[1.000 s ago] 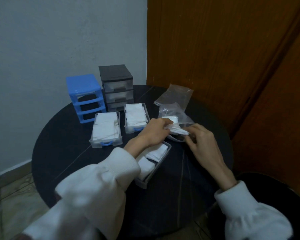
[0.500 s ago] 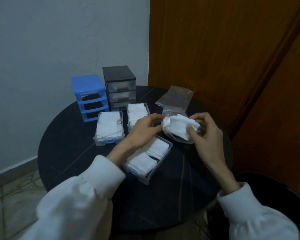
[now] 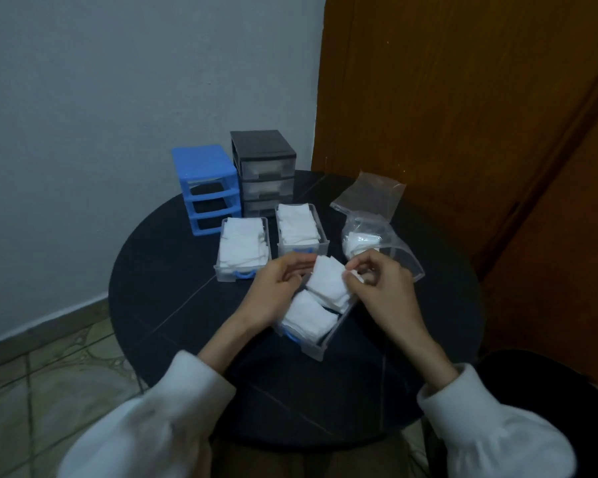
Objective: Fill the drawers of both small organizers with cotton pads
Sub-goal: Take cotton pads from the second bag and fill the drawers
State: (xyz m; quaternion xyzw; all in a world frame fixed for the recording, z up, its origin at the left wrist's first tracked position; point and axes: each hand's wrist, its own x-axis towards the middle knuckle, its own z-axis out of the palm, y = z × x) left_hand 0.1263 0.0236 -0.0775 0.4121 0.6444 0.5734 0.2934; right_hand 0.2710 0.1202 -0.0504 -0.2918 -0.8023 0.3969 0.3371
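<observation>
No readable text — none anywhere.

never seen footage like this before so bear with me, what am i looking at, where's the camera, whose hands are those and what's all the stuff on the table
There is no machine here. The one current picture comes from a camera worn on a person's head, looking forward and down, so the two arms in white sleeves are the wearer's own.

On the round black table stand a blue organizer with its three slots open and a black organizer with its drawers in. In front of them lie two clear drawers packed with white cotton pads. A third drawer, partly filled, sits under the hands. To the right lie clear plastic bags, one with pads inside.

The left hand and right hand together hold a small stack of pads over the third drawer, fingers curled around its edges.
</observation>
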